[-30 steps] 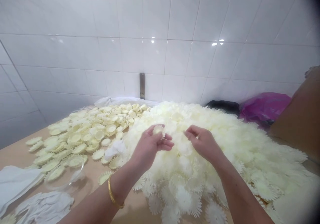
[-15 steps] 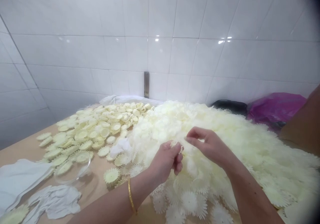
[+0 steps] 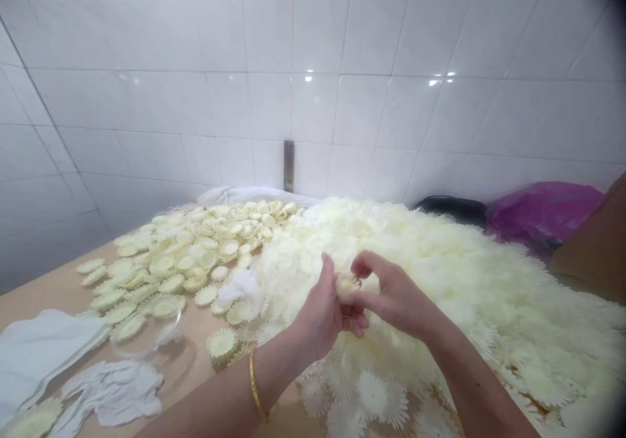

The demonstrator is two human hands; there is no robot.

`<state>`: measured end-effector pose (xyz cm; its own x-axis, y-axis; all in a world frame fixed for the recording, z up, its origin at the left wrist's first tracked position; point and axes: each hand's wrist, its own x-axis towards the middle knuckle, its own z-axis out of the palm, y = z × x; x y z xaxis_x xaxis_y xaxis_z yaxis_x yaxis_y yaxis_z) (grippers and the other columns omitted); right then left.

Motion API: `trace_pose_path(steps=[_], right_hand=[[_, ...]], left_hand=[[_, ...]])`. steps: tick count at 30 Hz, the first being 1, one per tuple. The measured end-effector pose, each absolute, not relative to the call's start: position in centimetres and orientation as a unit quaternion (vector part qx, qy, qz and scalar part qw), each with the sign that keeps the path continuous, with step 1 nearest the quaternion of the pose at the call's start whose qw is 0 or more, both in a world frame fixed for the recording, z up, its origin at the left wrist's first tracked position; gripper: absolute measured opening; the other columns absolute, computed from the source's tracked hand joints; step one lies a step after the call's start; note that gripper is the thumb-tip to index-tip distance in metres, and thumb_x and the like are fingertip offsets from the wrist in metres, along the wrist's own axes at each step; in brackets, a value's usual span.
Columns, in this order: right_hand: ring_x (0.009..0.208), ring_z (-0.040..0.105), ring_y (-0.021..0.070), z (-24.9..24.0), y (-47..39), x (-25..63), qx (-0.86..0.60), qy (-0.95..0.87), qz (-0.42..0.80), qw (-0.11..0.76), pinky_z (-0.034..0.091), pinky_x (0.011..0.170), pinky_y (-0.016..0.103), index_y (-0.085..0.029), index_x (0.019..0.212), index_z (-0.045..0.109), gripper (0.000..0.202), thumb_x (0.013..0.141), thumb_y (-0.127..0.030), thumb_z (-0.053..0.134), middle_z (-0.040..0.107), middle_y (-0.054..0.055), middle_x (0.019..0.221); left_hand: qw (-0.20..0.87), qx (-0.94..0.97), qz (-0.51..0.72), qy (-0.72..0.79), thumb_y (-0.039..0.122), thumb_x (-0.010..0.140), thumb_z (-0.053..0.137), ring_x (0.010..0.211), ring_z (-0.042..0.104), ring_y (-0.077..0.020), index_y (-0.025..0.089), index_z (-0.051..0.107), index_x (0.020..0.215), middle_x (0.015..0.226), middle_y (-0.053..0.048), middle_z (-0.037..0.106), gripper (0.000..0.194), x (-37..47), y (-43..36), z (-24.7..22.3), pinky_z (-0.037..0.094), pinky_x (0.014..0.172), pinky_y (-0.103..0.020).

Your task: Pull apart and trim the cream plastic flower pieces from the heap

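Between my two hands is a small cream flower-shaped piece (image 3: 347, 284) with a fringed edge. My left hand (image 3: 320, 314) holds it on its curled fingers, the thumb raised beside it. From the right, my right hand (image 3: 388, 291) closes thumb and fingers around the piece's near side. Below and behind both hands spreads a big heap of thin, pale fringed petal discs (image 3: 440, 268). Thicker cream discs with toothed rims (image 3: 195, 262) lie piled to the left, and a small stack of them (image 3: 222, 345) sits near my left wrist.
A clear round plastic dish (image 3: 147, 343) stands on the brown tabletop (image 3: 188, 373) at the left. Near it lie a crumpled white glove (image 3: 110, 392) and a folded white cloth (image 3: 42, 353). Dark and purple bags (image 3: 542, 210) rest by the tiled wall (image 3: 220, 99) at the back right.
My right hand has moved left and down to the flower piece in my left hand. My left thumb has lifted off the piece, which shows more now.
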<state>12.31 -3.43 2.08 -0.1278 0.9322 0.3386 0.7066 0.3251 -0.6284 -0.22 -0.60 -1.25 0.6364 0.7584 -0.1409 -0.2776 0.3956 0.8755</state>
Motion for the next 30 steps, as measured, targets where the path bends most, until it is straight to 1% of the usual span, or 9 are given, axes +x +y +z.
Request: trace_pose_path(steps=[4, 8, 11, 14, 16, 19, 21, 26, 30], right_hand=[[0.069, 0.049, 0.0143, 1.8, -3.4, 12.1, -0.539, -0.748, 0.144, 0.358, 0.043, 0.061, 0.027, -0.020, 0.071, 0.048, 0.004, 0.074, -0.021, 0.052, 0.049, 0.001, 0.079], [0.072, 0.055, 0.0135, 1.8, -3.1, 12.2, -0.488, -0.754, 0.226, 0.377, 0.046, 0.066, 0.028, -0.020, 0.067, 0.051, 0.011, 0.078, -0.021, 0.049, 0.048, 0.002, 0.085], [0.067, 0.056, 0.0123, 1.7, -2.8, 12.5, -0.471, -0.748, 0.258, 0.389, 0.046, 0.066, 0.029, -0.020, 0.066, 0.050, 0.015, 0.080, -0.021, 0.047, 0.049, 0.001, 0.081], [0.069, 0.056, 0.0142, 1.8, -2.7, 12.7, -0.481, -0.747, 0.245, 0.388, 0.046, 0.065, 0.029, -0.020, 0.066, 0.050, 0.016, 0.081, -0.023, 0.046, 0.051, 0.000, 0.074], [0.071, 0.055, 0.0145, 1.8, -2.7, 12.8, -0.493, -0.748, 0.231, 0.379, 0.046, 0.067, 0.030, -0.020, 0.069, 0.051, 0.014, 0.081, -0.022, 0.046, 0.051, 0.001, 0.075], [0.073, 0.054, 0.0146, 1.8, -3.0, 12.6, -0.515, -0.758, 0.183, 0.355, 0.045, 0.066, 0.029, -0.019, 0.072, 0.054, 0.011, 0.079, -0.017, 0.045, 0.052, 0.003, 0.082], [0.073, 0.051, 0.0151, 1.6, -3.2, 12.2, -0.535, -0.771, 0.117, 0.325, 0.044, 0.065, 0.030, -0.018, 0.072, 0.055, 0.013, 0.079, -0.014, 0.045, 0.052, 0.004, 0.082], [0.069, 0.045, 0.0156, 1.0, -3.3, 10.8, -0.550, -0.795, -0.059, 0.248, 0.039, 0.064, 0.030, -0.016, 0.059, 0.050, 0.019, 0.075, -0.007, 0.044, 0.049, 0.005, 0.073], [0.066, 0.042, 0.0153, 0.8, -3.2, 10.6, -0.552, -0.791, -0.117, 0.235, 0.038, 0.064, 0.031, -0.016, 0.055, 0.045, 0.020, 0.072, -0.005, 0.046, 0.049, 0.005, 0.068]], left_hand=[[0.788, 0.447, 0.328, 0.268, 0.073, 0.069, 0.022, 0.049, 0.050, -0.0119, 0.014, 0.052, 0.079, 0.053, 0.000, 0.047, 0.067, -0.3, -0.7, -1.1, 0.041, 0.047, -0.023], [0.787, 0.459, 0.317, 0.265, 0.073, 0.069, 0.021, 0.047, 0.049, -0.0113, 0.015, 0.050, 0.075, 0.054, 0.000, 0.045, 0.064, -0.2, -0.7, -1.1, 0.040, 0.045, -0.023], [0.794, 0.451, 0.316, 0.259, 0.072, 0.069, 0.023, 0.046, 0.049, -0.0109, 0.016, 0.049, 0.074, 0.055, 0.000, 0.046, 0.062, -0.2, -0.8, -1.2, 0.039, 0.043, -0.022], [0.804, 0.434, 0.315, 0.256, 0.072, 0.070, 0.024, 0.046, 0.050, -0.0111, 0.017, 0.050, 0.079, 0.056, 0.000, 0.048, 0.061, -0.2, -0.8, -1.4, 0.040, 0.045, -0.023], [0.804, 0.426, 0.320, 0.264, 0.071, 0.070, 0.024, 0.047, 0.050, -0.0111, 0.016, 0.051, 0.078, 0.056, 0.000, 0.047, 0.062, -0.1, -0.7, -1.4, 0.041, 0.046, -0.023], [0.795, 0.423, 0.333, 0.279, 0.070, 0.071, 0.025, 0.050, 0.050, -0.0113, 0.014, 0.053, 0.075, 0.057, -0.002, 0.048, 0.063, -0.1, -0.6, -1.4, 0.043, 0.051, -0.025], [0.793, 0.427, 0.338, 0.274, 0.069, 0.072, 0.026, 0.053, 0.050, -0.0115, 0.013, 0.054, 0.075, 0.060, -0.003, 0.050, 0.063, -0.1, -0.6, -1.4, 0.044, 0.055, -0.026], [0.791, 0.430, 0.345, 0.264, 0.067, 0.074, 0.029, 0.060, 0.051, -0.0126, 0.016, 0.056, 0.082, 0.065, -0.002, 0.052, 0.058, 0.0, -0.9, -1.2, 0.044, 0.059, -0.027], [0.793, 0.423, 0.344, 0.273, 0.066, 0.074, 0.029, 0.063, 0.051, -0.0128, 0.016, 0.057, 0.085, 0.071, -0.003, 0.054, 0.058, 0.0, -1.0, -1.1, 0.043, 0.059, -0.027]])
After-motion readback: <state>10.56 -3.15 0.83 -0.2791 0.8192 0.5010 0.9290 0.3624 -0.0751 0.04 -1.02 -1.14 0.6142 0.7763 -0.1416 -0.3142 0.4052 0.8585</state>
